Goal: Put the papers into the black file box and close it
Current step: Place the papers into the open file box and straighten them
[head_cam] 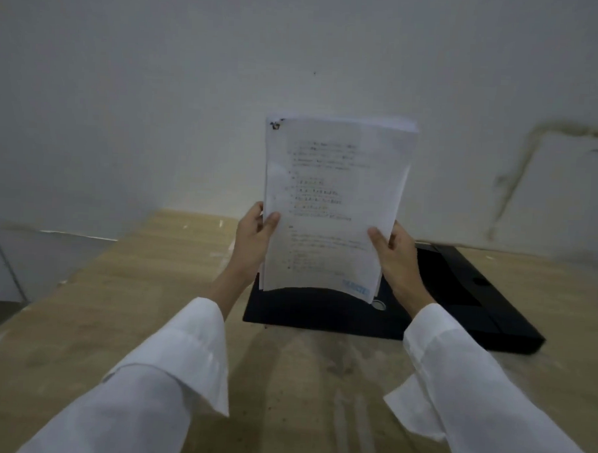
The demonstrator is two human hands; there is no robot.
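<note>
Holding a stack of papers (332, 207) upright at the centre of view, both hands grip its lower side edges. The left hand (254, 239) pinches the stack's 9 o'clock edge, thumb on the printed front and fingers behind. The right hand (397, 256) pinches the 3 o'clock edge the same way. Both wear long white sleeves (168, 368). A dark clip or staple mark sits at the sheets' upper left corner, and a small blue mark at the lower right. Behind and below the papers, toward 5 o'clock, the black file box (458, 301) lies flat on the wooden table (144, 288); whether the papers' bottom edge touches it cannot be told. A pale wall (160, 83) rises at 12 o'clock.
</note>
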